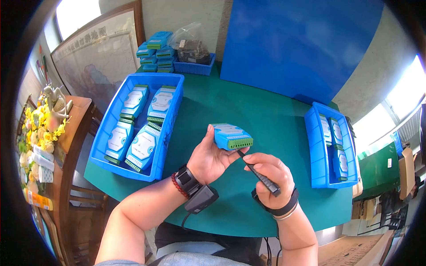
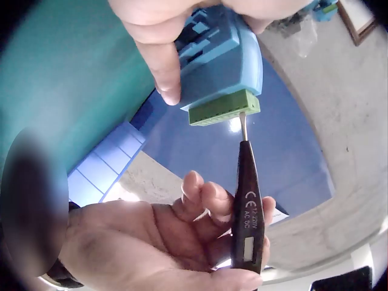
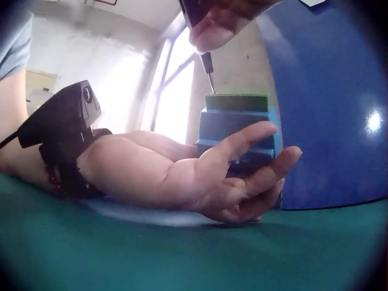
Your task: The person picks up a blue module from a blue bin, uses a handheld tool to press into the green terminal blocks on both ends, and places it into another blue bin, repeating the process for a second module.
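My left hand (image 1: 211, 158) holds a blue module (image 1: 230, 135) above the table, thumb along one side and fingers beneath and round it. A green terminal strip (image 2: 223, 109) runs along the module's near end. In my right hand (image 1: 273, 176) is a black screwdriver (image 2: 247, 209), gripped between thumb and fingers. Its metal tip meets the green strip near one end in the left wrist view. The right wrist view shows the left hand's fingers (image 3: 257, 136) curled about the module (image 3: 236, 126), the strip facing up toward the tip.
A blue bin (image 1: 166, 133) with several modules stands at left, another bin (image 1: 316, 153) at right. Stacked modules (image 1: 165, 53) and a small tray (image 1: 194, 67) with a plastic bag are at the back. A blue panel (image 1: 297, 44) rises behind the green table (image 1: 208, 97).
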The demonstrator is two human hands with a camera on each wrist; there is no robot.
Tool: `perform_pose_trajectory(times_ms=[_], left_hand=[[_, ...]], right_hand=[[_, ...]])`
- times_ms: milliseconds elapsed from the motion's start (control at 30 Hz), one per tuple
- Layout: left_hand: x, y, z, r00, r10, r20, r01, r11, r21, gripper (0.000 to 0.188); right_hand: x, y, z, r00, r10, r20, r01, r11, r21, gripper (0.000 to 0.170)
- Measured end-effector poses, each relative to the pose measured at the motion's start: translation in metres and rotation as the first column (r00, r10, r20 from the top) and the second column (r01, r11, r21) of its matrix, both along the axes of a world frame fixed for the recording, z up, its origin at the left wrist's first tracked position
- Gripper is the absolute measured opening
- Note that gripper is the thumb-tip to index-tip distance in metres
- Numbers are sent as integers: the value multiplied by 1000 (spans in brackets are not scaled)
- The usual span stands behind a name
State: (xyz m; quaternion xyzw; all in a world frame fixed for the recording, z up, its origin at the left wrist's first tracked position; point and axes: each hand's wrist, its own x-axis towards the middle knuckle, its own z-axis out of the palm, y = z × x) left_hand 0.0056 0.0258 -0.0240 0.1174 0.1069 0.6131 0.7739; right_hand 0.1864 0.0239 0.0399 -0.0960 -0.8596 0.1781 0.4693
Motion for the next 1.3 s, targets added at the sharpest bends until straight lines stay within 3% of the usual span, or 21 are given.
perform_pose_trajectory(times_ms=[233, 333, 467, 633, 867, 1000, 1100, 1133, 1200, 1233, 1300], left_hand=[[-2, 0, -1, 1000, -24, 10, 24, 1000, 12, 61], [-3, 1, 0, 1000, -23, 2, 23, 1000, 18, 61], [-1, 0, 4, 1000, 12, 2, -12, 1000, -25, 62], [1, 0, 0, 1000, 12, 8, -12, 1000, -29, 63], [1, 0, 3, 998, 58, -24, -58, 998, -5, 57], [0, 0, 3, 996, 82, -17, -82, 997, 2, 53], [-2, -1, 9, 994, 106, -13, -106, 994, 0, 45], [-3, -2, 12, 993, 119, -14, -119, 993, 2, 43], [-5, -2, 13, 979, 185, -85, -184, 983, 20, 43], [-5, -2, 14, 969, 217, -118, -215, 976, 33, 43], [-6, -2, 18, 946, 285, -155, -265, 955, 136, 43]], right_hand=[[2, 1, -5, 997, 19, -73, -25, 995, -95, 34], [-2, -1, -7, 958, 24, -284, -105, 955, -276, 25], [-4, -3, -5, 915, 34, -402, -182, 924, -337, 30], [-6, -1, -10, 942, 27, -333, -148, 928, -343, 27], [-1, 1, -2, 999, 12, 43, -13, 1000, 20, 29], [-1, 5, -5, 999, -11, -31, 12, 999, 50, 34], [-4, 2, -6, 971, 10, -239, -58, 979, -198, 24], [-9, -2, -5, 912, -67, -404, -75, 942, -327, 20], [-6, -2, 10, 806, -266, -528, -154, 768, -621, 25], [-7, 2, 15, 750, -388, -536, -122, 715, -689, 26], [4, 16, 18, 827, -434, -358, -69, 553, -830, 24]])
